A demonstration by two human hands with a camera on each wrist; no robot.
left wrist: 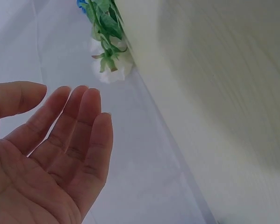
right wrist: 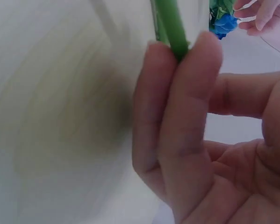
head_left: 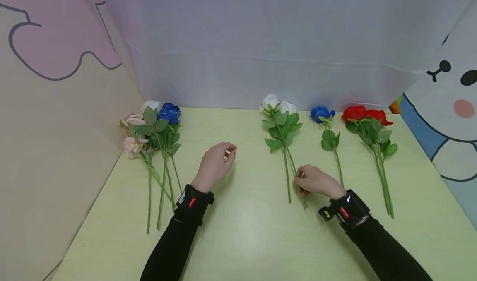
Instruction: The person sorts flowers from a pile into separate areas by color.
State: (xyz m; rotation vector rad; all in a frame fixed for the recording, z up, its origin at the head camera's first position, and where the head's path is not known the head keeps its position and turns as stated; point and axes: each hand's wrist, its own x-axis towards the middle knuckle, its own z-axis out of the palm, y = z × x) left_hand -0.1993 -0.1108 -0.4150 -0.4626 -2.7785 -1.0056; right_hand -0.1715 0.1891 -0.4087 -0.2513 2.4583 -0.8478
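Note:
My right hand [head_left: 316, 180] is at the lower stems of two white artificial roses [head_left: 286, 107] lying on the table. Its fingers and thumb pinch one green stem [right wrist: 171, 21], whose lower end shows past the hand in the head view. To the left, my left hand [head_left: 217, 164] hovers over the table with loosely bent fingers. Nothing is in its palm in the left wrist view. A blue rose [head_left: 321, 113] lies just right of the white pair, its stem running toward the right wrist.
Red roses [head_left: 354, 113] lie together at the right of the pale table [head_left: 238, 239]. At the left is a bunch with a blue rose [head_left: 169, 114], a white rose and pale pink flowers [head_left: 131, 145]. A white curtain [head_left: 238, 45] hangs behind the table's back edge.

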